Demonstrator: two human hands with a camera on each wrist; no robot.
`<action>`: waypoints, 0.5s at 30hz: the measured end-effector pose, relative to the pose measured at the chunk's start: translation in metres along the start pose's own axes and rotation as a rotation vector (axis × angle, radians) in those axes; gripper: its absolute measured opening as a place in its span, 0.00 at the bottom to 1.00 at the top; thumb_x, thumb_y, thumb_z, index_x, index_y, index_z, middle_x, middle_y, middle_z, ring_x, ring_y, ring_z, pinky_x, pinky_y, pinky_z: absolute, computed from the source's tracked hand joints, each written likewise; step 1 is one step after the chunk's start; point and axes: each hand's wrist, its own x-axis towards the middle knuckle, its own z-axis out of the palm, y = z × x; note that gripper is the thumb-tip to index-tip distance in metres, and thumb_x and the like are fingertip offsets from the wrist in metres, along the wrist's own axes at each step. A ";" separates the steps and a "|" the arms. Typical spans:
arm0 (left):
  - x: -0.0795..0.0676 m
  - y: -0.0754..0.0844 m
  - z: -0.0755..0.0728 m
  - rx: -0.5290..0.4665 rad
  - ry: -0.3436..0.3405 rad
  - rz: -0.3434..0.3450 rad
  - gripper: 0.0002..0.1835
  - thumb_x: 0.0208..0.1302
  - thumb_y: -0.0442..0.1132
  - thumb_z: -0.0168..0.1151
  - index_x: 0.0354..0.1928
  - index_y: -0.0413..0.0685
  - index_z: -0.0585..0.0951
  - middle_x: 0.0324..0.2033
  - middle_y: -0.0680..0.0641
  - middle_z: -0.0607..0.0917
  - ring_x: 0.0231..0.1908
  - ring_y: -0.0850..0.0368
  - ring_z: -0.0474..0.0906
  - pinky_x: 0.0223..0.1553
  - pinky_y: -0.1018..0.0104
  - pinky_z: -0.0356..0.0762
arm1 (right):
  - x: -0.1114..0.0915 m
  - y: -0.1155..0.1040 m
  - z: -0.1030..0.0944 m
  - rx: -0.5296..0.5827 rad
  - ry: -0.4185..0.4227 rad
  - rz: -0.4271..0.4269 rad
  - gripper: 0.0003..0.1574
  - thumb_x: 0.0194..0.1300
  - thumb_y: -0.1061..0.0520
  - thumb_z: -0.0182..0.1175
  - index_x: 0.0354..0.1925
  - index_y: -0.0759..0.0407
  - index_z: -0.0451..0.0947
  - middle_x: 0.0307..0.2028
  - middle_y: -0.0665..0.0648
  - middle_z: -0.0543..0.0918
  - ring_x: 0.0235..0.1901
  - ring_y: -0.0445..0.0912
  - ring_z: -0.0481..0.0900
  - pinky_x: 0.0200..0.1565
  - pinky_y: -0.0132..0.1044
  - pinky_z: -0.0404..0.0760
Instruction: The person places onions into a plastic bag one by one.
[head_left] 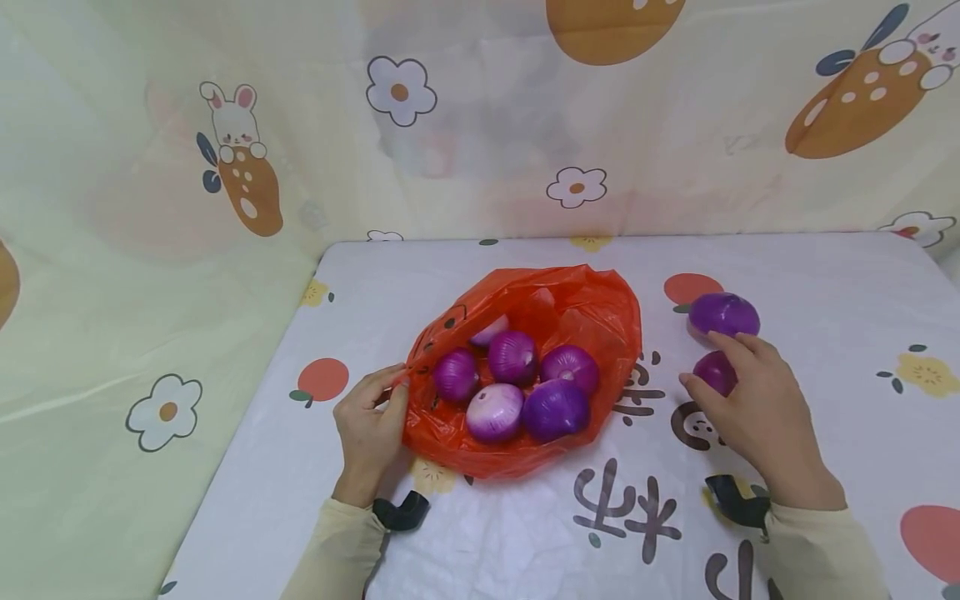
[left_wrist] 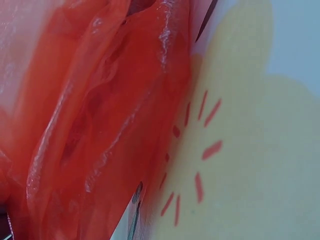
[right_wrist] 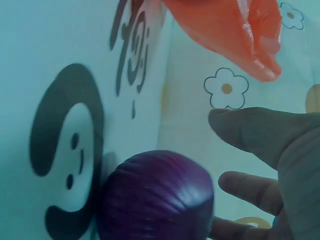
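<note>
A red plastic bag [head_left: 487, 458] lies on the table with its mouth spread wide, and several purple onions [head_left: 512, 357] sit inside it. My left hand [head_left: 371, 429] pinches the bag's left rim between thumb and fingers; the left wrist view is filled mostly by the bag's folds [left_wrist: 115, 115]. Two more purple onions are on the cloth to the right of the bag: a farther onion [head_left: 724, 315] and a nearer onion [head_left: 717, 372]. Over the nearer one is my right hand [head_left: 772, 417], thumb and fingers spread around it. The right wrist view shows an onion [right_wrist: 157, 197] close beside those fingers.
A white patterned cloth [head_left: 847, 283] covers the table. Behind it and at the left hang printed cloth walls [head_left: 480, 167]. Dark wrist camera mounts [head_left: 402, 511] are strapped at both sleeves.
</note>
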 end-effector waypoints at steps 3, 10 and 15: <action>0.000 0.000 -0.001 -0.001 -0.004 -0.005 0.09 0.63 0.27 0.68 0.44 0.38 0.91 0.43 0.43 0.92 0.43 0.48 0.90 0.44 0.81 0.81 | 0.001 0.005 0.001 -0.008 -0.031 0.025 0.47 0.63 0.52 0.71 0.73 0.69 0.66 0.67 0.83 0.64 0.64 0.80 0.63 0.53 0.82 0.70; 0.000 0.001 0.000 -0.003 0.000 0.004 0.10 0.62 0.26 0.68 0.43 0.37 0.91 0.43 0.41 0.92 0.43 0.46 0.90 0.44 0.82 0.81 | 0.001 0.012 0.003 -0.012 -0.068 0.037 0.49 0.61 0.56 0.72 0.74 0.70 0.63 0.66 0.83 0.65 0.61 0.80 0.64 0.54 0.82 0.70; 0.001 0.001 0.000 -0.009 -0.001 0.009 0.10 0.62 0.26 0.67 0.43 0.37 0.91 0.43 0.42 0.92 0.42 0.47 0.90 0.44 0.81 0.81 | 0.002 0.016 0.004 -0.012 -0.080 0.044 0.52 0.59 0.57 0.73 0.75 0.69 0.62 0.65 0.84 0.65 0.60 0.80 0.65 0.53 0.81 0.70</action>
